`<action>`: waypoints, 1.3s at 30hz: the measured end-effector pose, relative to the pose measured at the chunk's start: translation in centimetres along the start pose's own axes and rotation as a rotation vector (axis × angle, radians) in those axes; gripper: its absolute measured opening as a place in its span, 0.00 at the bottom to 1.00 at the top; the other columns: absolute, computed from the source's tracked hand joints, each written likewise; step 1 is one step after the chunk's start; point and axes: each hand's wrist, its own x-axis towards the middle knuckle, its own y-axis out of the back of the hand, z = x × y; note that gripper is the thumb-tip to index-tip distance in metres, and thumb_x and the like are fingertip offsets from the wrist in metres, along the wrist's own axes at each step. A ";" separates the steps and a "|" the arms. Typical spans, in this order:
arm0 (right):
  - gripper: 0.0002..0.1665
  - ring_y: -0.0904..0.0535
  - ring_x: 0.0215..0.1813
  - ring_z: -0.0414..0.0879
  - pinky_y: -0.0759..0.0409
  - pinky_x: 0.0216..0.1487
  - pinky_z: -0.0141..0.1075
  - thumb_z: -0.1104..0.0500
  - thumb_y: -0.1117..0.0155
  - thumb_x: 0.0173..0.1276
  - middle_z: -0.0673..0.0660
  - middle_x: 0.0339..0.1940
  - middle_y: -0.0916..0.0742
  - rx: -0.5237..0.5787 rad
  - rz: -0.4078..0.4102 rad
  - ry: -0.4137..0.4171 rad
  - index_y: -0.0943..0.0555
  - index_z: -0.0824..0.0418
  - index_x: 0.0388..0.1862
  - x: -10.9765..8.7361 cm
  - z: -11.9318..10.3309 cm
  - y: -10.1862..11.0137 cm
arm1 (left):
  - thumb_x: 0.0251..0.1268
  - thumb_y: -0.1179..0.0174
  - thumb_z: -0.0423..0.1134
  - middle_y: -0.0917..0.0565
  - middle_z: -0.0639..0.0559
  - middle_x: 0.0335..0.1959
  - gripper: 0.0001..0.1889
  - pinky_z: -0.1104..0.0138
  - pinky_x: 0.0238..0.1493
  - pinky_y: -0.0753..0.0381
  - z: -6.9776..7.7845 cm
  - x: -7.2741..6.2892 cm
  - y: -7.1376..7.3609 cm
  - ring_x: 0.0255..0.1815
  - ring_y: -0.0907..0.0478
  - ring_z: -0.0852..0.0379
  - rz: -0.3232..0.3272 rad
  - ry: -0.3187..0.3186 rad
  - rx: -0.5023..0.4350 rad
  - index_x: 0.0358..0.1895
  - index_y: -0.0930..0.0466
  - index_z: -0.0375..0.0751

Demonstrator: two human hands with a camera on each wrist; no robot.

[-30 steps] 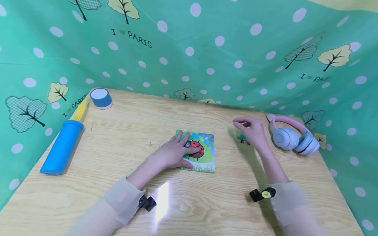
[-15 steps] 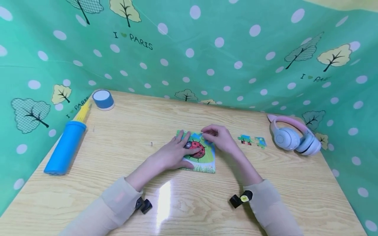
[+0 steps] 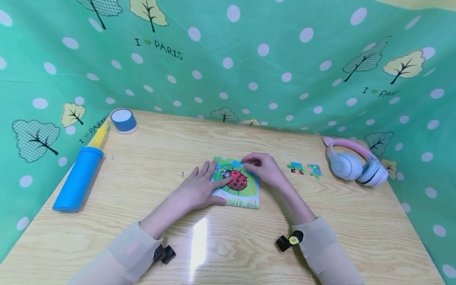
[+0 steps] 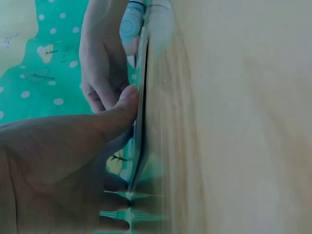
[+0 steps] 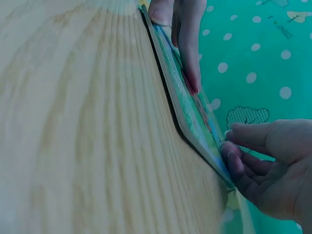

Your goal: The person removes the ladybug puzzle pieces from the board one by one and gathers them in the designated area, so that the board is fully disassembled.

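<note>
On the pale wood-grain table (image 3: 146,170), your left hand (image 3: 197,188) lies with fingers spread over the near-left part of a thin, square, ladybird-printed puzzle board (image 3: 239,187), flat before you. It looks light and stiff; steady it by its edges. Your right hand (image 3: 263,168) bunches its fingertips at the far-right corner; whether they pinch anything you cannot tell. Loose green-and-blue puzzle pieces (image 3: 297,167) beyond probably slide easily: pinch their rims.

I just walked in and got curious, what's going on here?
A person is handling a ladybug puzzle. Their left hand rests on its left side; their right hand has curled fingers at its upper right, and whether they hold a piece is hidden. Two more pieces, one beside the other, lie near the headphones.
</note>
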 end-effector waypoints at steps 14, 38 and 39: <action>0.13 0.14 0.55 0.50 0.15 0.58 0.45 0.56 0.31 0.72 0.57 0.52 0.09 -0.140 0.036 -0.046 0.10 0.59 0.51 0.8 -3.4 -2.2 | 0.67 0.41 0.67 0.53 0.28 0.84 0.38 0.35 0.80 0.44 0.5 0.4 0.9 0.84 0.51 0.28 -0.019 -0.010 0.075 0.79 0.37 0.65; 0.25 0.19 0.67 0.55 0.21 0.70 0.50 0.55 0.37 0.74 0.59 0.63 0.14 0.170 0.046 -0.210 0.20 0.60 0.67 0.2 -4.8 -2.6 | 0.66 0.39 0.67 0.53 0.28 0.84 0.38 0.37 0.79 0.40 0.4 0.3 0.9 0.84 0.50 0.29 -0.035 0.005 0.075 0.78 0.36 0.65; 0.25 0.20 0.68 0.56 0.21 0.70 0.50 0.56 0.38 0.74 0.59 0.64 0.15 0.192 0.049 -0.200 0.21 0.60 0.68 0.2 -4.9 -2.6 | 0.66 0.39 0.67 0.53 0.28 0.84 0.38 0.37 0.79 0.40 0.4 0.4 0.9 0.84 0.50 0.29 -0.035 0.005 0.074 0.78 0.36 0.65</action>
